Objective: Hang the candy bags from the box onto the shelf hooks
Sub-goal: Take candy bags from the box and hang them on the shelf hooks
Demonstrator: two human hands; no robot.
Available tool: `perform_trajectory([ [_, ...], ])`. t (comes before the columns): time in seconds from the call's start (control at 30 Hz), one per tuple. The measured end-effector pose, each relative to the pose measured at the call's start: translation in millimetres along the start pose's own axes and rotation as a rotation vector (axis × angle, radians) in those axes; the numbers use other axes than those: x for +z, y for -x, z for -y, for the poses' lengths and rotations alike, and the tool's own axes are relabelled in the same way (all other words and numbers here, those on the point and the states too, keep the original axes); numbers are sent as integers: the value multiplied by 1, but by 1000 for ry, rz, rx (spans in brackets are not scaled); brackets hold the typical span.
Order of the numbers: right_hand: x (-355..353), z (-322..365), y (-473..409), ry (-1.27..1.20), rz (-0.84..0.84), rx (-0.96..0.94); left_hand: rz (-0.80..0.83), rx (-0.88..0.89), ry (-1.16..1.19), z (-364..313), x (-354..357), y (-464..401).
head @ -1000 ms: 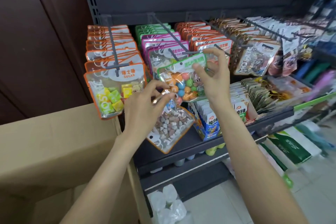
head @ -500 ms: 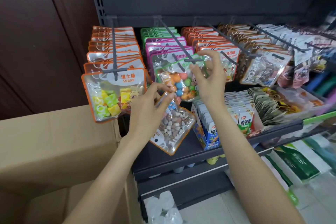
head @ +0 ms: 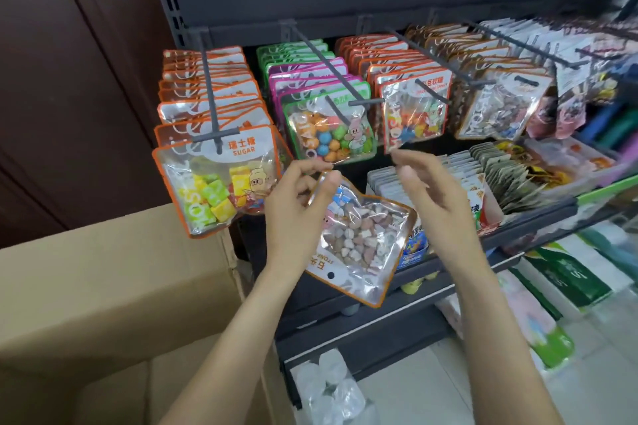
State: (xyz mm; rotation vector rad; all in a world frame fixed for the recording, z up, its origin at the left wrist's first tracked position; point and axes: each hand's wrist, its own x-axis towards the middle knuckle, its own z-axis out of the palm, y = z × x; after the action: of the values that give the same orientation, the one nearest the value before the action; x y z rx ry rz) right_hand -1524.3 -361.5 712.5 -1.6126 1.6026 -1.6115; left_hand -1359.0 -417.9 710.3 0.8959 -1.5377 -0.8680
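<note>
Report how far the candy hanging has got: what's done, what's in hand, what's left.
Done: the green-edged bag of coloured balls hangs at the front of the second hook, and the neighbouring hooks carry full rows.
In hand: the left hand pinches an orange-edged bag of pebble-like candy, upside down and unhung. The right hand is empty beside it.
Left: hanging that bag. The cardboard box's contents are not visible.

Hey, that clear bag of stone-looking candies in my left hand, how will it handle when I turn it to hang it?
The stone candy bag probably flexes: its film is crinkled, and it dangles upside down from the left hand. The loose pieces would likely shift as it turns. The glossy film may be slippery, so pinch near the hang hole.
</note>
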Motion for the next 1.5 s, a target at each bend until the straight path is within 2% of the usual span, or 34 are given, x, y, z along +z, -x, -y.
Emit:
perform_trajectory([
  [0.1,-14,4,35,13,224,148,163,-66,54,0,16,7],
  [0.17,-20,1,50,8,250,212,308,-56,-4,-1,25,13],
  [0.2,-24,-1,57,-1,189,215,345,-35,-41,-3,29,16],
  [0.27,-33,-9,67,-93,-42,220,337,23,-65,-5,36,19],
  [0.3,-37,-14,71,-213,-186,238,341,22,-37,-5,40,21],
  [0.37,-45,-24,75,-534,-418,282,448,-89,64,-7,54,26],
  [0.43,-52,-33,68,-738,-498,327,567,-164,123,-5,78,36],
  [0.5,-64,-42,56,-779,-537,360,517,-101,98,-4,107,37],
  [0.57,-85,-49,43,-631,-610,327,439,-31,59,-7,133,25],
  [0.63,-115,-59,30,-229,-652,184,466,37,-43,-13,159,9],
  [0.7,-148,-74,15,215,-537,-52,572,99,-176,-23,185,-4],
  [0.73,-162,-80,7,309,-451,-126,604,130,-213,-29,197,-8],
  [0.77,-176,-87,-3,314,-379,-149,595,162,-236,-35,208,-13],
  [0.83,-196,-95,-23,205,-296,-145,471,207,-219,-49,225,-22],
  [0.93,-212,-104,-57,137,-230,-118,230,158,-66,-57,243,-33],
  [1.0,-212,-111,-79,146,-179,-97,141,162,-60,-57,254,-40],
  [1.2,-207,-125,-110,176,-162,-75,70,96,-135,-45,270,-58],
  [1.4,-200,-141,-119,243,-168,-128,43,109,-222,-28,273,-65],
  [1.5,-199,-143,-129,469,-189,-170,25,171,-341,-22,272,-77],
])
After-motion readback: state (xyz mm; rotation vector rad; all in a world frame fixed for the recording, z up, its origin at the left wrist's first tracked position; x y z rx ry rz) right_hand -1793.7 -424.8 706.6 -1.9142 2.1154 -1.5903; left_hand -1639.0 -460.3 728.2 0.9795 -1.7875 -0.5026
